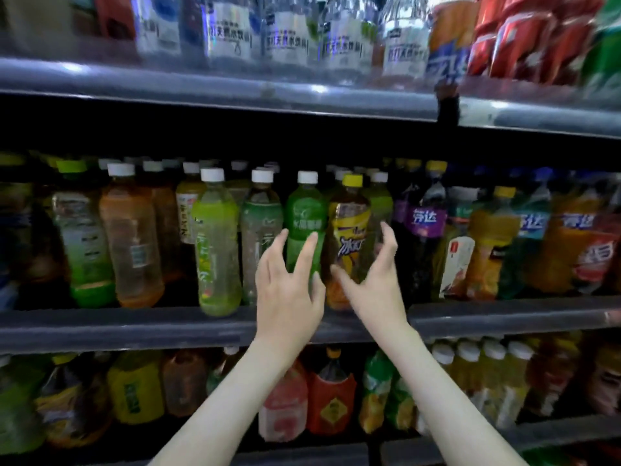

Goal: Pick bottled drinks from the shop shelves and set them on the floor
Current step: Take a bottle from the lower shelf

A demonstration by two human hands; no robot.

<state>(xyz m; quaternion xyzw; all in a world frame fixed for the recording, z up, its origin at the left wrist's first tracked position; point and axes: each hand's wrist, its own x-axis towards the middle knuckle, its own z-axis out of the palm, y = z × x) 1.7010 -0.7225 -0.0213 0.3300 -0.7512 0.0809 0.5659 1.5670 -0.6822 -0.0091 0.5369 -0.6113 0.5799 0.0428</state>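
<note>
both hands are hovering in front of the middle shelf (134,326), and neither is holding anything. the left hand (289,294) is spreading its fingers straight and wide over the lower part of a green bottle (304,216) with a white cap; whether the fingertips are touching it i cannot tell. the right hand (373,287) is lying open in a broad curve, thumb low on the left and fingers high on the right of a yellow-labelled bottle (351,230) with a yellow cap, bracketing it without gripping. both bottles are standing upright, side by side, at the front of the row on that shelf. a purple-labelled bottle (425,220) is standing just beside them to the right. clear water bottles (232,38) are lining the shelf above, and larger bottles (331,398) are sitting on the one below
</note>
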